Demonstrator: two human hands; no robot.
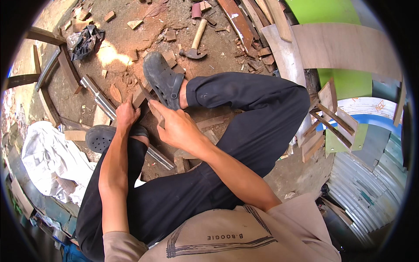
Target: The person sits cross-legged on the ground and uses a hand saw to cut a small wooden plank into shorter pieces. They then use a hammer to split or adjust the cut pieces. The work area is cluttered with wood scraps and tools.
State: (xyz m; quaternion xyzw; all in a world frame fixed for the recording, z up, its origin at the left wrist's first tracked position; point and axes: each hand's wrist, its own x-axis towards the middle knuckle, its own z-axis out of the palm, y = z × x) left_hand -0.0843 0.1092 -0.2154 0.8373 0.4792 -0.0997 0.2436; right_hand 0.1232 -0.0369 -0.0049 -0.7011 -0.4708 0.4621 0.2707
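Observation:
My right hand [176,126] is closed round the wooden handle of a dark-bladed tool [146,91], seen nearly edge-on, so I cannot tell whether it is a saw or a knife. The blade points away from me, beside my right clog [162,78]. Just left of it, my left hand [127,112] is closed on a light strip of wood [139,98], with its thumb or a finger sticking up along it. The blade lies at or across this strip; whether they touch is unclear. Below my left hand sits my other clog [101,139].
A claw hammer [196,43] lies on the dirt ahead among wood scraps. Boards [235,22] are stacked at the far right. Wooden frame pieces [67,65] stand at left, near a black plastic bag [88,41] and a white cloth [50,159]. Corrugated metal sheets [364,192] lie at right.

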